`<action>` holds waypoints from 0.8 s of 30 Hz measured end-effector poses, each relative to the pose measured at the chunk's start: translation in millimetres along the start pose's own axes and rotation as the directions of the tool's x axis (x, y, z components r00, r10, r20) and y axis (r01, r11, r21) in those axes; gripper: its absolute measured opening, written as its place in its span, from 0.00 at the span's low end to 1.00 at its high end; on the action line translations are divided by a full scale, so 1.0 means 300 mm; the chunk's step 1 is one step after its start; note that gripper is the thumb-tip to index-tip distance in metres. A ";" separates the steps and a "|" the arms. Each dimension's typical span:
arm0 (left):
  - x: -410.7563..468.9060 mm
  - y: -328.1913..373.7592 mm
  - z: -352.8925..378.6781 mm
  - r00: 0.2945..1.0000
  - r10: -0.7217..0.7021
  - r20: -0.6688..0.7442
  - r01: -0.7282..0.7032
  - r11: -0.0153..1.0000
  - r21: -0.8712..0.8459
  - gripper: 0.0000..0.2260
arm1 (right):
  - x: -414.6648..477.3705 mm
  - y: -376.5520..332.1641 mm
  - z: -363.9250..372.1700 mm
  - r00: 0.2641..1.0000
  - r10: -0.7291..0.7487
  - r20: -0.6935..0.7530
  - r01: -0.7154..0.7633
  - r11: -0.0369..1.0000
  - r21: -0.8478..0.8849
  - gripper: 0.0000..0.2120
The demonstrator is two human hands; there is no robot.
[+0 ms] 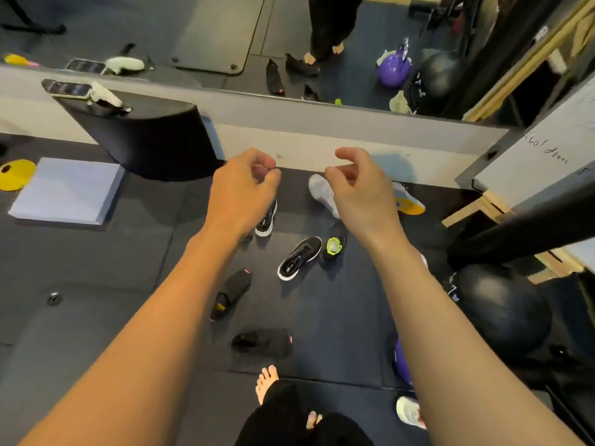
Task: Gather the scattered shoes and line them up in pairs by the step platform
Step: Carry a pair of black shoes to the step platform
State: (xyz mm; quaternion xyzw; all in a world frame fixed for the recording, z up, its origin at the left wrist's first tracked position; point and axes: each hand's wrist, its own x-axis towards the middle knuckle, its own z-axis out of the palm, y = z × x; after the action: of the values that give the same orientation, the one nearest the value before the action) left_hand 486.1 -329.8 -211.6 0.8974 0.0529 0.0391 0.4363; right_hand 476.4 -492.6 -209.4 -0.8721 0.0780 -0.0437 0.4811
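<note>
Shoes lie scattered on the dark floor mat. A black sneaker with a white sole (299, 258) lies in the middle, and its match (267, 220) is partly hidden under my left hand (244, 191). A black shoe with a green insole (334, 247) sits beside it. Two black slip-ons (230, 294) (262, 342) lie nearer my feet. A white shoe (322, 193) and a white-and-yellow shoe (407, 202) rest by the wall, partly behind my right hand (360, 188). Both hands hover above the shoes with fingers loosely curled, holding nothing. The black step platform (145, 140) stands at the wall on the left.
A phone (67, 89) lies on the platform. A pale blue pad (67, 191) and yellow cone (16, 175) sit left. A black ball (502, 313), purple kettlebell (402, 362) and another white shoe (410, 412) are at right. The wall mirror (289, 43) reflects the room.
</note>
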 end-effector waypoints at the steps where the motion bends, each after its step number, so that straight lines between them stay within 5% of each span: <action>1: 0.042 -0.036 0.035 1.000 -0.005 0.004 0.005 1.000 0.002 0.06 | 0.043 0.035 0.038 1.000 0.007 0.007 -0.007 1.000 -0.005 0.14; 15: 0.421 -1.059 0.856 0.985 -0.159 0.072 0.153 0.985 0.084 0.05 | 0.541 0.999 0.851 0.979 0.072 0.190 -0.058 0.995 -0.080 0.09; 19: 0.402 -1.388 1.151 0.957 -0.189 0.222 0.157 0.976 0.154 0.05 | 0.593 1.287 1.088 0.974 0.079 0.213 -0.053 0.991 -0.125 0.07; 24: 0.341 -1.665 1.392 0.873 -0.125 0.471 -0.027 0.953 0.302 0.08 | 0.590 1.563 1.268 0.958 0.126 0.256 -0.083 0.982 -0.172 0.07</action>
State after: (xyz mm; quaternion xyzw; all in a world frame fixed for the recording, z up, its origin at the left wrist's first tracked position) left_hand 605.8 -335.3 -859.6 0.9323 -0.0299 -0.2067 0.2954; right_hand 664.2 -453.6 -808.5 -0.9003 0.0620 0.1057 0.4176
